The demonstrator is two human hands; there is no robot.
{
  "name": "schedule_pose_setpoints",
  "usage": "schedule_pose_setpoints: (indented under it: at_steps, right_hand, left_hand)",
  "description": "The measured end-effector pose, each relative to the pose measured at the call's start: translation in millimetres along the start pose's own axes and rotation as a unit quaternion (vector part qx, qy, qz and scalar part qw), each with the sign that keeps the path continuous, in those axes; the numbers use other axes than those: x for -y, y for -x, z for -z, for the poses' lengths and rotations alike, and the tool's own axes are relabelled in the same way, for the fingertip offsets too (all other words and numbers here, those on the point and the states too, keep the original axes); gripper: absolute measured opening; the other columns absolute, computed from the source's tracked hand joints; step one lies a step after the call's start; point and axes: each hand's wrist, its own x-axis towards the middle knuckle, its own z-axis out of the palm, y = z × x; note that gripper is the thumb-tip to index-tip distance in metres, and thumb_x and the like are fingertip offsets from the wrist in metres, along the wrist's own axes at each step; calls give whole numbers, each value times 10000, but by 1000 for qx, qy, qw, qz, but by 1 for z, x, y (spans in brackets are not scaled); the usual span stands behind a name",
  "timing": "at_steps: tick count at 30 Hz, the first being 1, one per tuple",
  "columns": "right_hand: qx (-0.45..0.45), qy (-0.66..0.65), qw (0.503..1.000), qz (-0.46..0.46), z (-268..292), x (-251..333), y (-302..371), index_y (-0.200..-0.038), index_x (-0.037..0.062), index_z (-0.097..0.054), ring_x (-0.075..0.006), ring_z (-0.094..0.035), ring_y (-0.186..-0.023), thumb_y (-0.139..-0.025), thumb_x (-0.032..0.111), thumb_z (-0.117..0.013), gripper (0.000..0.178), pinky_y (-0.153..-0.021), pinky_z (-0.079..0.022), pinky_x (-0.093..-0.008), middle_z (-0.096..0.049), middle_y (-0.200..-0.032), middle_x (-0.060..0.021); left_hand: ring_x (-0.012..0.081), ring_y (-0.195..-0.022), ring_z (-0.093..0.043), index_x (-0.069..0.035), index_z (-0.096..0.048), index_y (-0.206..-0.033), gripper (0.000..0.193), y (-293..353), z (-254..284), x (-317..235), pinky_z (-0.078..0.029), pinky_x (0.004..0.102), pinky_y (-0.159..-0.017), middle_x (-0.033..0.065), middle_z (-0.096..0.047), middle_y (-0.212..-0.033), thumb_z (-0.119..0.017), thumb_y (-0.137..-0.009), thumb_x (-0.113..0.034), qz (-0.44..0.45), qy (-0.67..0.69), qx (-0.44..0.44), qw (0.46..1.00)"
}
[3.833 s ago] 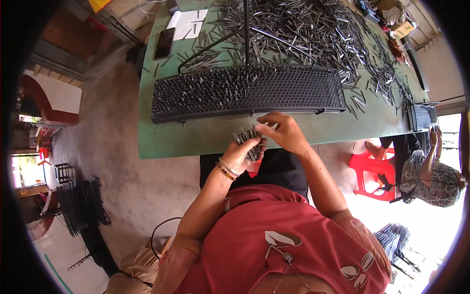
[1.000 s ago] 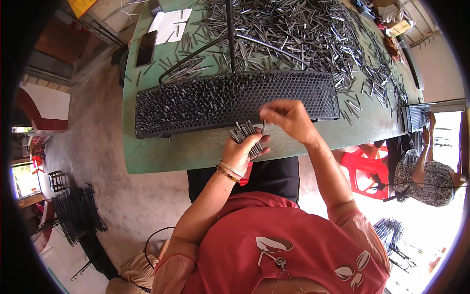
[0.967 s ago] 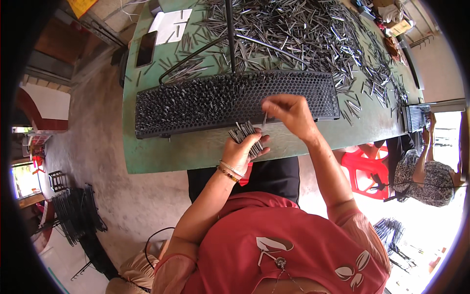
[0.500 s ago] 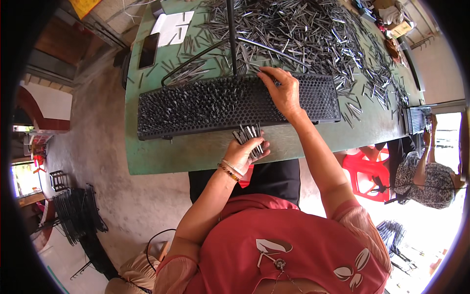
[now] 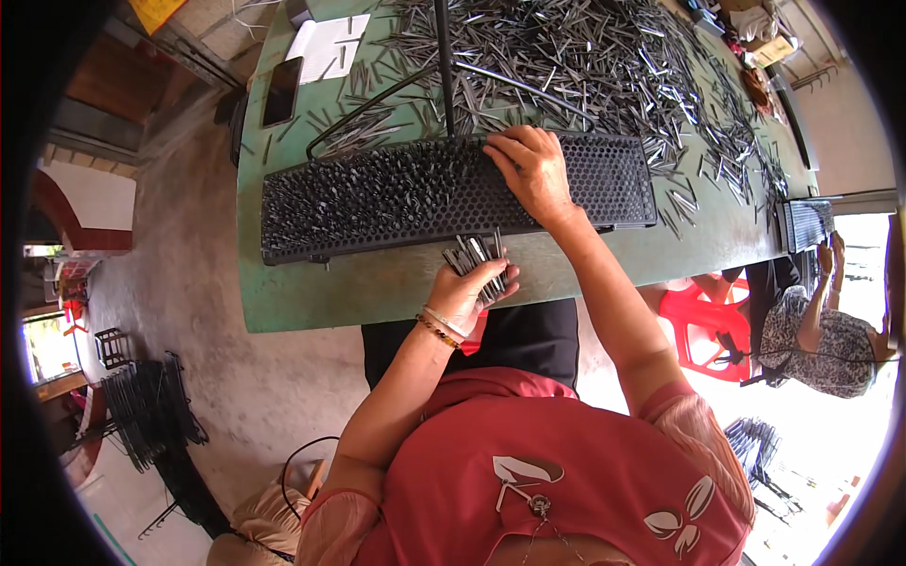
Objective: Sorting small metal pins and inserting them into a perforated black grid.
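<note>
A long black perforated rack (image 5: 566,193) lies along the near edge of the green table. Its left part is crowded with upright dark strips (image 5: 349,193), while the holes toward its right show bare. My left hand (image 5: 462,297), palm up just in front of the rack, is closed round a bundle of thin dark metal strips (image 5: 475,257) whose ends fan upward. Over the middle of the rack, my right hand (image 5: 536,174) points its pinched fingertips down at the border of the filled part. Whatever those fingertips hold is hidden.
Behind the rack spreads a big heap of loose strips (image 5: 585,61) on the table (image 5: 311,307). A black metal stand (image 5: 447,85) rises there. A phone (image 5: 282,91) and white paper (image 5: 326,47) lie at left. Another person (image 5: 819,344) works at right near a red chair (image 5: 703,330).
My right hand has moved slightly left and its fingertips have lowered onto the rack. The left hand with the bundle has hardly moved.
</note>
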Motion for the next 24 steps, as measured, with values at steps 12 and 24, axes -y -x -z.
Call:
schedule_pose_setpoints:
  at_steps: [12,24]
  right_hand:
    - [303,-316,862,-256,60,37,26,-915,-3,-679,-112,-600,-691,-790,199,-715,240,-620,-481,-251,-666,-798,-79]
    - [56,-295,903,-307,43,-2,-1,-965,-9,-661,-62,-582,-764,-833,151,-676,208,-684,-468,-210,-667,-820,-41]
  left_hand:
    - [196,-852,-643,-54,-594,-978,148,-1,-3,-1,-567,359,-718,54,-627,-922,-616,-833,-30,-41,-14,3,999]
    - [226,-822,-648,-32,-580,-968,156,-4,-16,-2,-575,364,-684,67,-611,-931,-628,-822,-57,-4,-10,-27,1000]
